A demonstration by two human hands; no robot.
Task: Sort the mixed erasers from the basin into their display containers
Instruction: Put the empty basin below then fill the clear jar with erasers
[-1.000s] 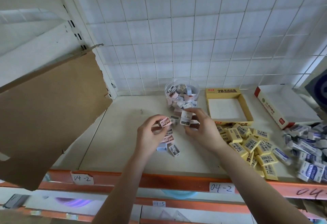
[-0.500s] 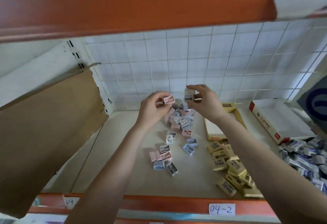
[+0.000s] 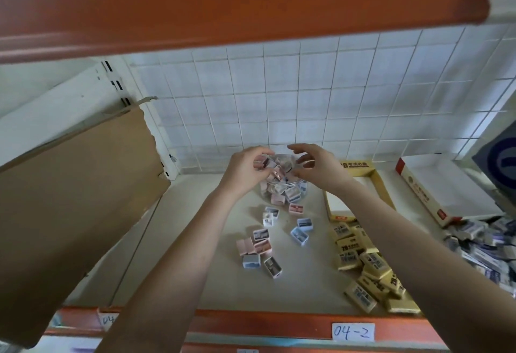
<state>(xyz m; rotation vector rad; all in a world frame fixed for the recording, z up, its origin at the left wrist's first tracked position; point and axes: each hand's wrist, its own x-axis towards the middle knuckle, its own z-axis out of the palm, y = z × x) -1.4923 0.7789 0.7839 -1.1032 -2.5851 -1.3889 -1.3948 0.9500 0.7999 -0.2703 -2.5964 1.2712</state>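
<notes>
Pinching a pink eraser [image 3: 264, 161], surely light and stiff, my left hand [image 3: 245, 169] holds it above the clear jar [image 3: 279, 197], far centre; my right hand [image 3: 318, 169] hovers loose, empty. Flat sides should grip best.

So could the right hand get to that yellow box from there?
Probably yes. The yellow box lies right beside the right hand, open on top; its fingers are spread and hold nothing; only its own forearm crosses the box.

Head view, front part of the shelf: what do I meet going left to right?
brown cardboard sheet → loose pastel erasers → pile of yellow erasers → heap of blue-and-white erasers
</notes>
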